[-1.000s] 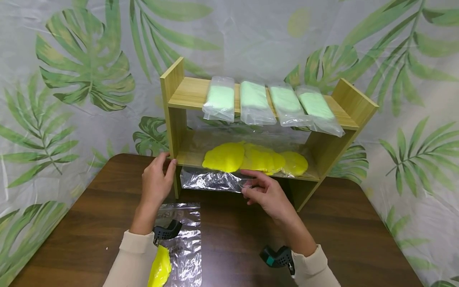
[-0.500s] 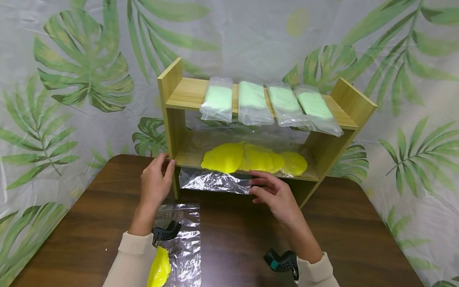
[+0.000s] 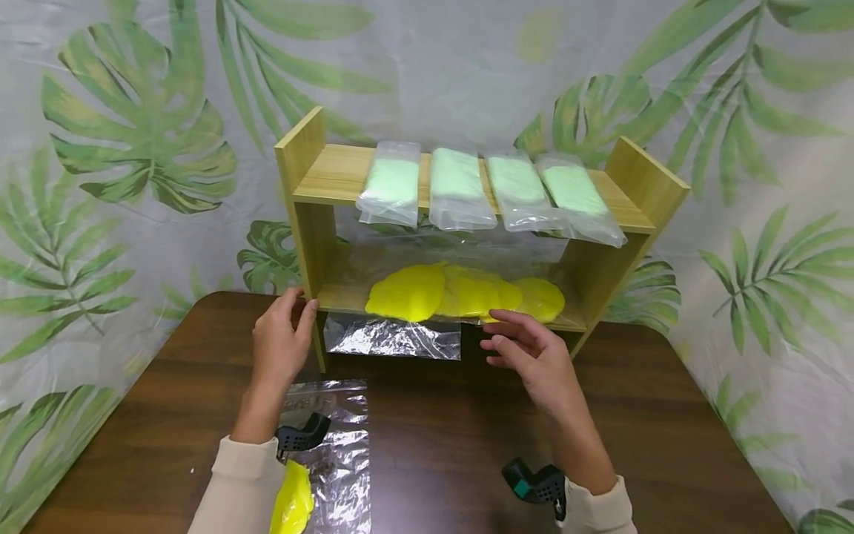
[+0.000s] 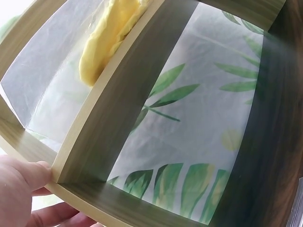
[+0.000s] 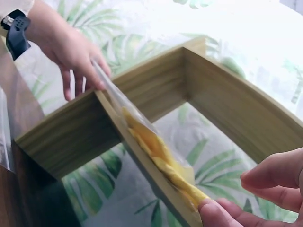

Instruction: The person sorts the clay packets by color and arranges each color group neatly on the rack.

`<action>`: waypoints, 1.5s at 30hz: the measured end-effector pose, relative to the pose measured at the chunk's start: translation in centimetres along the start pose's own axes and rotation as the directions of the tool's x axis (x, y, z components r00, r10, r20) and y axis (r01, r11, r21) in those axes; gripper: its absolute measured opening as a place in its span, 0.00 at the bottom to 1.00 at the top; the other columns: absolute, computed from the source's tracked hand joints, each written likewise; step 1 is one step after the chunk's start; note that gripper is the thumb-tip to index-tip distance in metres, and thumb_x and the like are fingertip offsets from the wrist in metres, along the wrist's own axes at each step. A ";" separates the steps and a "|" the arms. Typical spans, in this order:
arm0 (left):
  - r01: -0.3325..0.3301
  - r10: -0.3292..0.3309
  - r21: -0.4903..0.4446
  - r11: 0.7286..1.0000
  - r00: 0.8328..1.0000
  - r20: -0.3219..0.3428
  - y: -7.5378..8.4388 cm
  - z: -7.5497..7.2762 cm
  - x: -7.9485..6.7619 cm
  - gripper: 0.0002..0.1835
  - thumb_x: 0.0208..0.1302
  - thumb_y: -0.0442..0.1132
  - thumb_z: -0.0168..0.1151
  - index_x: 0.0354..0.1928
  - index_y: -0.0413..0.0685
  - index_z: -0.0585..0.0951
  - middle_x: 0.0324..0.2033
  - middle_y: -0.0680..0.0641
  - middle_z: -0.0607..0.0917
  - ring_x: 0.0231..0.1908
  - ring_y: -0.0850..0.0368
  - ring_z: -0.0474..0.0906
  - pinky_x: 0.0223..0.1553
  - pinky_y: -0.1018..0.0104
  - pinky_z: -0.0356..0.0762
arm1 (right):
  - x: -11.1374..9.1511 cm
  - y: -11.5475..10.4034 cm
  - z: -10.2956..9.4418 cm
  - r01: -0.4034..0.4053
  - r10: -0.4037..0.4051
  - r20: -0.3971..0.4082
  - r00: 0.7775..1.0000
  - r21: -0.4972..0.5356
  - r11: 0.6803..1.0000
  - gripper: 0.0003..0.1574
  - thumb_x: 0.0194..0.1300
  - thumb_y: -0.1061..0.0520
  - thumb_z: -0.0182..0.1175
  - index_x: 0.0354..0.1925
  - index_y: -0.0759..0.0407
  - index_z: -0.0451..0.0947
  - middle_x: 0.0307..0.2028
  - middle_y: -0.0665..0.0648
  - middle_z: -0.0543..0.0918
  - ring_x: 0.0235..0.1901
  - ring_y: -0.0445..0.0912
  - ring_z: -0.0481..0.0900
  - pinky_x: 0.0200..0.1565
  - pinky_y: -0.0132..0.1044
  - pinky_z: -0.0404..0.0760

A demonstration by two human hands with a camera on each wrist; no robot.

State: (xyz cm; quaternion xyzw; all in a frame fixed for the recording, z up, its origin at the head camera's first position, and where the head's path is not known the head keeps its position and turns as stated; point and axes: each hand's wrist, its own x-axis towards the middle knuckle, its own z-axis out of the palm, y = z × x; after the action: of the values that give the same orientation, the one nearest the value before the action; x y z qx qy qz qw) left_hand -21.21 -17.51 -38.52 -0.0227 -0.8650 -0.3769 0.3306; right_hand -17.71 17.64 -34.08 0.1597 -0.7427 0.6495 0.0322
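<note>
My left hand (image 3: 279, 337) grips the left side panel of a small wooden shelf rack (image 3: 310, 245), thumb (image 4: 35, 174) on the front edge and fingers round the outside. My right hand (image 3: 534, 356) hovers at the front edge of the middle shelf, thumb and fingers apart, fingertips right at the yellow slabs. Several flat yellow slabs in clear bags (image 3: 407, 293) lie overlapping on that shelf. A shiny strip of clear plastic (image 3: 394, 337) shows just below the shelf's front edge. In the right wrist view, a fingertip overlaps the end of a yellow slab (image 5: 158, 153).
Several clear bags with pale green contents (image 3: 457, 178) lie across the top shelf, hanging over its front. A clear zip bag (image 3: 343, 445) with a yellow slab (image 3: 292, 497) lies on the dark wooden table (image 3: 427, 475) by the left forearm. A leaf-print cloth (image 3: 454, 67) hangs behind.
My right hand has let go of the corner of the clear plastic and moved right along the shelf edge, its fingers spreading. The left hand stays at the side panel.
</note>
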 end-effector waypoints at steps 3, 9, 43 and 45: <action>0.007 -0.007 0.002 1.000 1.000 -0.001 0.0 -0.1 0.0 0.14 0.70 0.42 0.58 0.49 0.38 0.78 0.39 0.36 0.84 0.37 0.40 0.82 0.38 0.45 0.74 | -0.1 -0.2 -0.5 0.019 -0.019 -0.032 0.999 0.000 1.000 0.25 0.68 0.61 0.58 0.61 0.67 0.70 0.49 0.63 0.80 0.45 0.53 0.84 0.43 0.41 0.82; 0.007 -0.007 0.002 1.000 1.000 0.008 0.1 -0.1 0.1 0.14 0.70 0.42 0.57 0.49 0.37 0.78 0.38 0.36 0.85 0.37 0.40 0.82 0.39 0.45 0.74 | -0.4 -0.3 -1.3 0.071 -0.070 -0.121 0.990 0.003 0.997 0.25 0.68 0.62 0.59 0.60 0.71 0.70 0.51 0.69 0.79 0.44 0.49 0.84 0.43 0.40 0.82; -0.030 0.030 -0.005 1.000 0.999 0.012 0.2 -0.3 0.0 0.13 0.70 0.40 0.57 0.49 0.37 0.78 0.40 0.36 0.84 0.38 0.39 0.81 0.40 0.43 0.73 | 0.3 1.9 -7.3 0.103 -0.122 -0.716 0.688 -0.070 0.992 0.15 0.58 0.66 0.67 0.43 0.72 0.78 0.32 0.51 0.80 0.31 0.42 0.77 0.33 0.23 0.75; -0.025 0.025 -0.003 1.000 1.000 0.014 0.3 -0.3 0.0 0.13 0.70 0.40 0.57 0.49 0.38 0.78 0.40 0.36 0.84 0.38 0.39 0.81 0.40 0.43 0.73 | 0.5 2.3 -7.5 0.106 -0.138 -0.719 0.681 -0.090 0.990 0.16 0.57 0.67 0.66 0.43 0.74 0.76 0.31 0.52 0.79 0.30 0.41 0.76 0.32 0.23 0.74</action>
State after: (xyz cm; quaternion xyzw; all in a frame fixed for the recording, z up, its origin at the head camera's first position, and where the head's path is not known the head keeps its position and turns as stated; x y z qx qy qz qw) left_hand -20.94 -17.52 -38.20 -0.0365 -0.8664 -0.3737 0.3291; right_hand -19.99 25.07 -34.96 -0.0606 -0.6708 0.6409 0.3684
